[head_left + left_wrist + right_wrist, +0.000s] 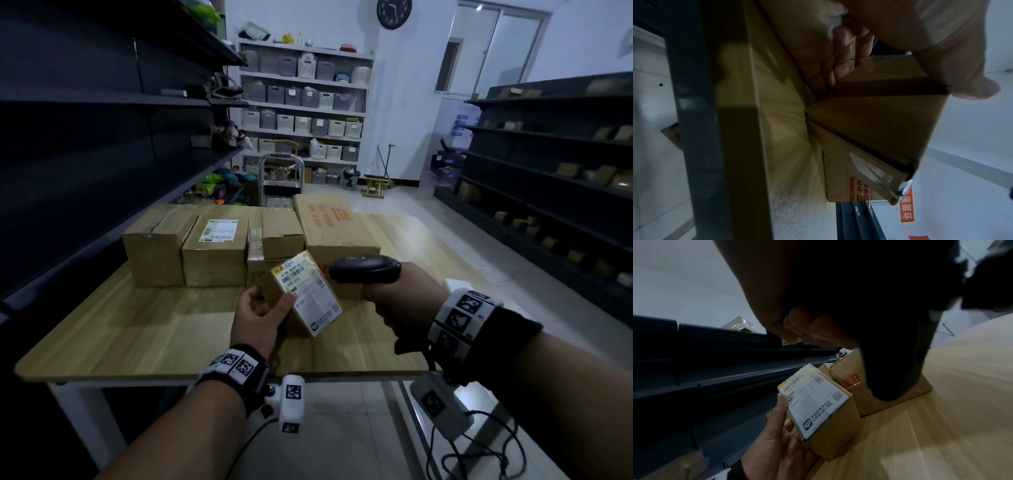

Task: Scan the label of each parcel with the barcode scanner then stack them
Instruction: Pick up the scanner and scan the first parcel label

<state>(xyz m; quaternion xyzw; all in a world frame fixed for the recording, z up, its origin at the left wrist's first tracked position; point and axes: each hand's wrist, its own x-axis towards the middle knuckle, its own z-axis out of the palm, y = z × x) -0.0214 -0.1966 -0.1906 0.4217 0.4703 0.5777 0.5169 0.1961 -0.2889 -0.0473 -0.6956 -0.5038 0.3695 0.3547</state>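
Observation:
My left hand (262, 310) grips a small cardboard parcel (301, 294) above the wooden table (137, 335), tilted so its white label (310, 291) faces up. The same parcel (824, 412) and label show in the right wrist view, with the left thumb along the label's edge. From the left wrist view the parcel's underside (879, 113) is held between thumb and fingers (830, 65). My right hand (400, 298) grips the black barcode scanner (364, 269) by its handle, its head pointing left just above the label's far end. The scanner body (898, 353) fills the right wrist view.
Several cardboard parcels stand in a row at the table's far side: two brown boxes (161, 245) (215, 250) on the left, a smaller one (281, 233), and a large flat box with orange print (334, 222). Dark shelving (85, 137) flanks the left; more shelves (548, 171) stand right.

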